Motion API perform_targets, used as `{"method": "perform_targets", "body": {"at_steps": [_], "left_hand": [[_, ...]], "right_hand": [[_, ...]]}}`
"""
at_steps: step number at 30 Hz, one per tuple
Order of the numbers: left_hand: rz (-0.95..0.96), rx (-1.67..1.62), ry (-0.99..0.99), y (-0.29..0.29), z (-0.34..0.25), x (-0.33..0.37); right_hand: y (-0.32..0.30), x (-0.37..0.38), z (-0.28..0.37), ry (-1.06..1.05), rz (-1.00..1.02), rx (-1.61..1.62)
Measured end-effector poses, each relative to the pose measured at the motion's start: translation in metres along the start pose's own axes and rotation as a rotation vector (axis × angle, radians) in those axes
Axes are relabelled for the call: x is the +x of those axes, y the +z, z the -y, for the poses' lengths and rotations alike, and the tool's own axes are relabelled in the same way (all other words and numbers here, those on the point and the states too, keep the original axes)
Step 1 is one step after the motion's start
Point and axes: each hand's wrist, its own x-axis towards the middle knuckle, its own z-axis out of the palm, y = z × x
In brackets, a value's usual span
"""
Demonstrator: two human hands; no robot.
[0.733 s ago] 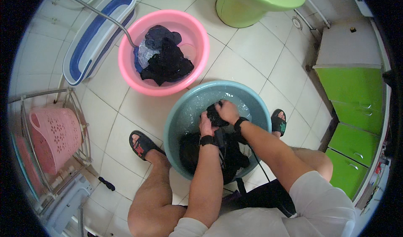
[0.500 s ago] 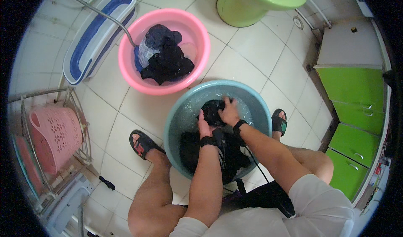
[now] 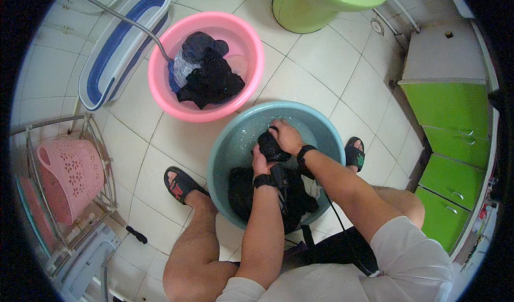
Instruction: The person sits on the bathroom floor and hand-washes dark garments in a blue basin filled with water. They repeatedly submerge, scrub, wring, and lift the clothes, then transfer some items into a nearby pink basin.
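Observation:
Between my legs stands a blue-green basin (image 3: 224,151) with sudsy water in it. Both hands are over the water, closed on a bunched black wet cloth (image 3: 272,151); its kind of garment cannot be made out. My left hand (image 3: 261,163) grips it from the left and below. On the upper right, my right hand (image 3: 288,138) has its fingers curled round the top of the cloth. More dark laundry (image 3: 242,195) fills the near part of the basin, under my wrists. Each wrist wears a black band, and a thin black cable (image 3: 337,213) hangs by the right forearm.
A pink basin (image 3: 160,101) with dark wet clothes and a hose running into it stands far left. Beside it leans a folded blue-and-white tub (image 3: 115,50). A green toilet (image 3: 300,13) is beyond, green cabinets (image 3: 447,104) right, a pink basket (image 3: 75,173) on a rack left.
My right hand has turned and closed more tightly round the black cloth, which is bunched smaller. The left hand keeps its grip nearly in place. The whole view has shifted slightly.

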Motion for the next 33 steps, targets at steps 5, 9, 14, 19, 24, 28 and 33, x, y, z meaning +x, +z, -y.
{"method": "perform_targets", "body": {"at_steps": [5,9,14,19,24,28,33], "left_hand": [[0.189,-0.203,0.002,-0.011,0.003,0.016],[0.217,-0.238,-0.017,-0.02,0.001,0.025],[0.121,-0.127,-0.036,-0.014,-0.015,0.018],[-0.045,0.029,-0.035,0.001,-0.012,-0.004],[0.062,-0.046,0.067,-0.004,-0.005,-0.004],[0.274,-0.203,0.057,-0.012,0.001,0.019],[0.211,-0.211,-0.028,-0.027,0.004,0.044]], "right_hand": [[0.029,-0.01,-0.014,0.216,-0.034,-0.065],[0.038,-0.012,-0.006,0.1,0.22,0.31],[0.027,-0.017,0.004,0.04,0.252,0.362],[0.013,-0.008,-0.01,0.091,0.062,0.06],[0.028,-0.013,-0.018,0.288,-0.136,0.0],[0.043,-0.019,-0.007,0.222,0.109,0.226],[0.027,-0.022,0.006,-0.037,0.18,0.341]]}}
